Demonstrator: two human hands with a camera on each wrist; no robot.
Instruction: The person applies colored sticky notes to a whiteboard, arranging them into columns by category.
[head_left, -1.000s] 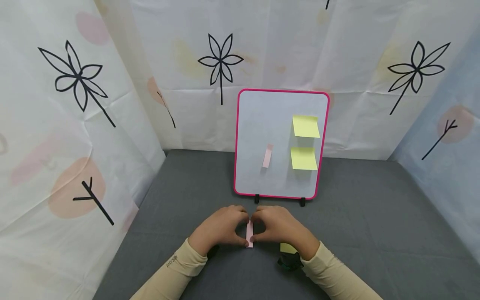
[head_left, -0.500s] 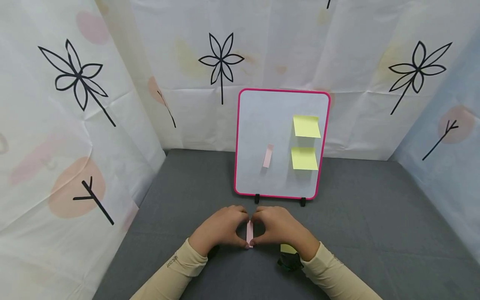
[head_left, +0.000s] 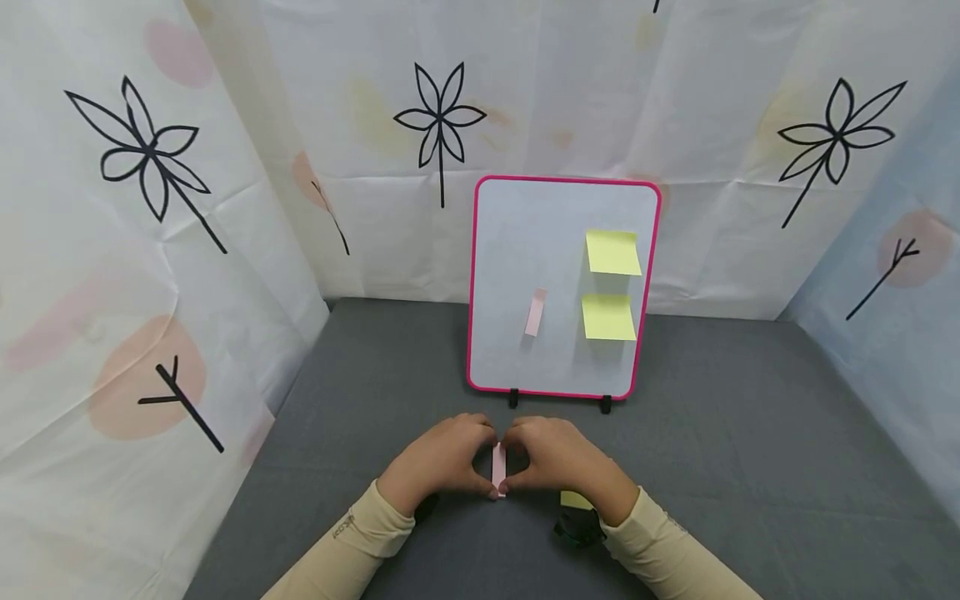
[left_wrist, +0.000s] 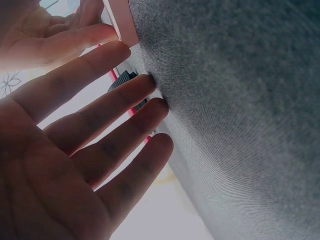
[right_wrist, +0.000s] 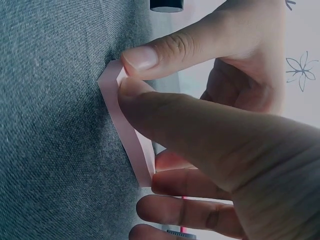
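Observation:
A narrow pink sticky-note pad [head_left: 498, 467] lies on the grey cloth between my two hands in the head view. My left hand [head_left: 441, 460] and right hand [head_left: 557, 457] hold it from either side, thumbs at the near end and index fingers at the far end. In the right wrist view, both thumb tips meet on one end of the pink pad [right_wrist: 131, 140], and its top edge looks slightly raised there. Against the other end of the pad [left_wrist: 123, 21] rests my left index finger in the left wrist view; the remaining left fingers extend over the cloth.
A pink-rimmed whiteboard [head_left: 510, 250] stands behind the hands on black feet [head_left: 606, 405]. Two yellow sticky notes [head_left: 612, 252] and a pink strip [head_left: 535, 312] are stuck to it. Beside my right wrist, a yellow piece [head_left: 575, 500] shows partly.
Both hands stay at the pink pad with hardly any movement; the thumbs have shifted slightly onto its near end. The view has moved a little.

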